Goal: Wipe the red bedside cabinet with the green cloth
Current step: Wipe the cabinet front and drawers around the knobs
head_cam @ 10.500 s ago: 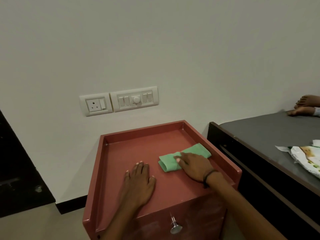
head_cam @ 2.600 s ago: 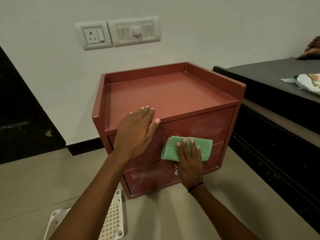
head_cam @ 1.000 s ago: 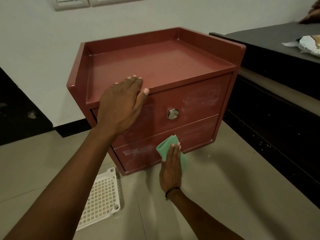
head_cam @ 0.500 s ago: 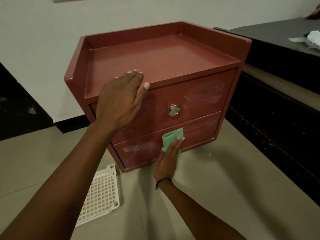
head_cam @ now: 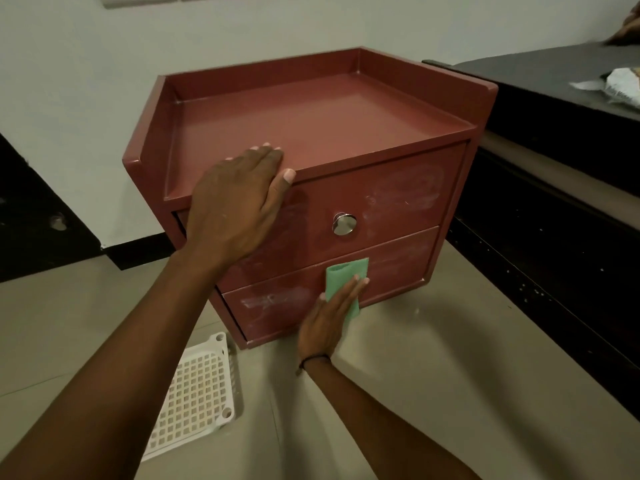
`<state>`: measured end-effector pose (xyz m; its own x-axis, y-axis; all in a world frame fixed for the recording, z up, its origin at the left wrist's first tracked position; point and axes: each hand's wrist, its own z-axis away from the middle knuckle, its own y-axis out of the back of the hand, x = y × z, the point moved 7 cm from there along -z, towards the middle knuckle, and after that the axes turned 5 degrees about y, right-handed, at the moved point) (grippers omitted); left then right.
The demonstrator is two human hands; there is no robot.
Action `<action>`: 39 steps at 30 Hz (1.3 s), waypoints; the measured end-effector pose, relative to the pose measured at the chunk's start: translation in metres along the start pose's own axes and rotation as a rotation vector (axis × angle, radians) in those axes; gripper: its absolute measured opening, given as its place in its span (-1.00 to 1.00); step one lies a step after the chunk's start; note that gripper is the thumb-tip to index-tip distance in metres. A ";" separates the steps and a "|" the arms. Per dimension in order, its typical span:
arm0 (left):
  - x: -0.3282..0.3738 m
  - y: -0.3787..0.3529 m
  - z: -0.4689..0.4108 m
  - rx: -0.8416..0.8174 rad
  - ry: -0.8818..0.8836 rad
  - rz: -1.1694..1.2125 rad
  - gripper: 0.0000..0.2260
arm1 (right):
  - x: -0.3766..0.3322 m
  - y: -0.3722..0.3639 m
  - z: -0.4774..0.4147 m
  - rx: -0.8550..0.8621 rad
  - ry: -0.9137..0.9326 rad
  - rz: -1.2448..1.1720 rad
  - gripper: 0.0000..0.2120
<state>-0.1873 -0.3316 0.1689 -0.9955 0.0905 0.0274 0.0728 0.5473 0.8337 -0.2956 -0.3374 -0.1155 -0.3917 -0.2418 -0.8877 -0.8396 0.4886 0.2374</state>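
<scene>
The red bedside cabinet [head_cam: 346,126] stands on the floor against the white wall, with a rimmed top and two drawers showing whitish smears. My left hand [head_cam: 239,206] lies flat over the front edge of the top, fingers on the top surface and thumb on the upper drawer front. My right hand [head_cam: 330,317] presses the folded green cloth [head_cam: 346,275] flat against the lower drawer front, below the round metal knob [head_cam: 344,224]. Part of the cloth is hidden under my fingers.
A white plastic grid tray [head_cam: 194,396] lies on the tiled floor at the cabinet's lower left. A dark bed frame [head_cam: 554,209] runs along the right, with a printed plastic bag [head_cam: 620,88] on top. A black panel [head_cam: 38,216] stands at left.
My right hand has slid the green cloth slightly up and to the right on the lower drawer front. My left hand has stayed on the cabinet's front edge.
</scene>
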 end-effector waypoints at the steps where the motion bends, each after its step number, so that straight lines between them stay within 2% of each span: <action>1: 0.000 -0.001 0.000 -0.004 -0.004 0.000 -0.43 | -0.005 -0.003 -0.006 0.084 -0.128 -0.123 -0.38; 3: 0.001 -0.001 -0.001 -0.005 -0.008 0.006 -0.44 | -0.010 -0.010 -0.014 0.225 -0.324 -0.261 -0.40; 4: 0.001 -0.001 -0.001 -0.004 -0.005 0.009 -0.44 | -0.013 -0.011 -0.014 0.249 -0.348 -0.254 -0.40; 6: 0.001 -0.001 0.000 0.004 0.004 0.009 -0.44 | -0.015 -0.009 -0.007 0.191 -0.249 -0.141 -0.41; 9: 0.001 -0.001 0.000 0.007 0.010 0.003 -0.45 | 0.001 -0.005 0.013 0.031 0.014 0.138 -0.41; 10: 0.001 -0.001 -0.001 0.004 0.013 0.000 -0.44 | 0.007 -0.005 0.015 0.000 0.062 0.172 -0.41; 12: 0.001 -0.001 0.000 -0.002 0.012 0.000 -0.43 | 0.007 -0.004 0.010 -0.007 0.059 0.081 -0.42; 14: 0.000 -0.001 0.000 -0.006 0.012 0.004 -0.43 | -0.003 -0.003 0.000 0.068 -0.067 -0.099 -0.43; 18: 0.001 -0.002 0.000 -0.020 0.017 0.004 -0.43 | -0.006 -0.008 -0.017 0.246 -0.497 -0.344 -0.45; 24: 0.003 0.000 0.000 -0.041 0.030 0.011 -0.42 | -0.003 0.030 -0.026 0.170 -0.730 -0.570 -0.57; 28: 0.006 0.003 0.000 -0.040 0.016 0.035 -0.43 | -0.031 0.087 -0.101 0.288 -0.525 -0.637 -0.54; 33: 0.007 0.004 -0.001 -0.045 0.028 0.059 -0.44 | -0.078 0.095 -0.168 0.262 -0.163 -0.410 -0.40; 36: 0.006 0.003 0.000 -0.049 0.025 0.063 -0.44 | -0.106 0.074 -0.135 0.165 0.072 -0.300 -0.45; 39: 0.005 0.003 0.000 -0.056 0.018 0.058 -0.43 | -0.121 0.057 -0.089 -0.046 0.346 -0.179 -0.48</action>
<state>-0.1922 -0.3293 0.1715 -0.9907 0.1054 0.0860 0.1272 0.4940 0.8601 -0.3291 -0.3549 0.0406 -0.3346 -0.5923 -0.7330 -0.9190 0.3771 0.1148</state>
